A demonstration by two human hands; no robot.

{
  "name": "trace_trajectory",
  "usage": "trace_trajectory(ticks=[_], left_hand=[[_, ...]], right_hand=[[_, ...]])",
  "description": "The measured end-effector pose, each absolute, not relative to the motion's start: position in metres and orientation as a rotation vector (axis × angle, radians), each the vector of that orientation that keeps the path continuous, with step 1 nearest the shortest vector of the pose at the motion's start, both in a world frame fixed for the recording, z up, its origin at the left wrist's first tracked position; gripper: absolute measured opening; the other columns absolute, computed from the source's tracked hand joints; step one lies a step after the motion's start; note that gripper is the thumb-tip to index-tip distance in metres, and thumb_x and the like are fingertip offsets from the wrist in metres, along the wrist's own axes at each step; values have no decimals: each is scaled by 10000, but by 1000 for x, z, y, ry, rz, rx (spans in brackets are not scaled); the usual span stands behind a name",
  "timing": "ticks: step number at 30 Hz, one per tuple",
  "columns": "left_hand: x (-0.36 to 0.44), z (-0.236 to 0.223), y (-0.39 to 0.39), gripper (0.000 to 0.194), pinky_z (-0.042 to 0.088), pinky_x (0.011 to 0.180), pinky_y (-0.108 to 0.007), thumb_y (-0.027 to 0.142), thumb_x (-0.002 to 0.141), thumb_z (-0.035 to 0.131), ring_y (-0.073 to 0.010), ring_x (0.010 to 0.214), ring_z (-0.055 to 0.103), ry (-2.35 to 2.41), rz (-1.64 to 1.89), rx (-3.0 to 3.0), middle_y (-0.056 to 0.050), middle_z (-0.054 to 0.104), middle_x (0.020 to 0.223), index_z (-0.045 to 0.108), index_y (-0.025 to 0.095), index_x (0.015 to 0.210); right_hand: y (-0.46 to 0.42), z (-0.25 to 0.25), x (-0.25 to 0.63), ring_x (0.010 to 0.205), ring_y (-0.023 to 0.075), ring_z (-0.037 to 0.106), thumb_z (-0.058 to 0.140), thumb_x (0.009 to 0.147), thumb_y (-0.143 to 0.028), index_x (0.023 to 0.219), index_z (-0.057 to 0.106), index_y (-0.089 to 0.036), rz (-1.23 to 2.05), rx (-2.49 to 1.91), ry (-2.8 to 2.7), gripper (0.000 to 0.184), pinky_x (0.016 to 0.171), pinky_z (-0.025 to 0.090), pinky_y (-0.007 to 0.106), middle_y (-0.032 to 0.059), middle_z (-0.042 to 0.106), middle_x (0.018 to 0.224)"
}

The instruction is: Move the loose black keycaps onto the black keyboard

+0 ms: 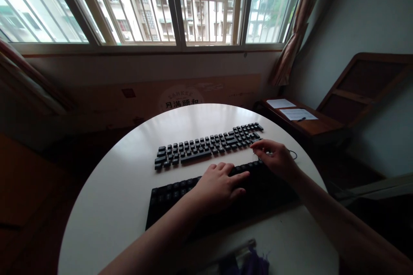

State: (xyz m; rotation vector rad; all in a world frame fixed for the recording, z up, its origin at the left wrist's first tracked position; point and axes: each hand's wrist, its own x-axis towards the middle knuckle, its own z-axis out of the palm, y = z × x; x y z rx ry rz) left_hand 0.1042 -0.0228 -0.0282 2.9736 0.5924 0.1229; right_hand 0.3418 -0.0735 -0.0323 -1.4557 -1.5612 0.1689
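Observation:
A black keyboard (pixel 164 204) lies on the white round table (pixel 106 189). Keycaps show along its back rows, while the dark middle is too dim to make out. My left hand (pixel 221 184) rests flat over the keyboard's middle with its fingers spread. At the keyboard's back right, my right hand (pixel 274 157) has thumb and forefinger pinched together. Something small and pale is at those fingertips, too unclear to name. Behind the keyboard, loose black keycaps (pixel 196 156) are laid out in keyboard-like rows, close to my right fingertips.
A thin dark wire loop (pixel 293 154) shows beyond my right wrist. By the table's near edge lie a purple cloth-like item (pixel 256 263) and a long, dim object. Papers (pixel 298 114) and a pen (pixel 301 119) are on a wooden desk at right. A barred window stands ahead.

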Motion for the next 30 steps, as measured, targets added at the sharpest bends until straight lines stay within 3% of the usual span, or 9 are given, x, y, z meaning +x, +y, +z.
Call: trace_trajectory(ticks=[8,10,15,18,23,30], left_hand=[[101,-30,-23,777,407,1054,-460,561,975,440,-314,1253,519,612,235,2861,-144,519,1453,181,169,1594],[100,-30,-23,752,403,1060,-469,568,972,444,-321,1280,505,579,243,2888,-144,493,1480,214,204,1589],[99,-33,-23,550,397,1057,-525,581,987,405,-354,1331,471,504,223,2986,-137,452,1514,468,327,1470],[98,-34,-23,583,406,1051,-529,588,985,400,-359,1339,464,491,235,2997,-151,447,1519,444,300,1490],[97,-36,-23,574,402,1064,-508,589,993,378,-336,1344,469,477,248,3008,-136,446,1524,446,305,1487],[97,-34,-23,530,418,1050,-508,543,984,441,-343,1330,481,488,251,2965,-132,453,1518,476,306,1457]], right_hand=[[-70,-36,353,747,192,625,635,877,-324,948,746,-202,108,-1486,-1504,179,689,497,320,50,738,887],[-69,-36,356,731,187,619,628,881,-324,950,746,-200,111,-1488,-1477,185,677,495,316,49,737,894],[-68,-41,356,717,183,612,608,895,-307,950,739,-205,88,-1480,-1482,175,664,497,309,40,732,879],[-63,-43,357,733,200,621,604,894,-282,957,734,-203,-31,-1492,-1554,164,686,514,325,49,723,856],[-37,-20,365,994,260,634,579,896,-213,1010,749,-201,-310,-1611,-1955,204,949,480,394,80,744,990],[48,14,376,1126,280,611,632,877,-232,1006,780,-211,-232,-1982,-2165,197,1028,433,376,84,724,1147]])
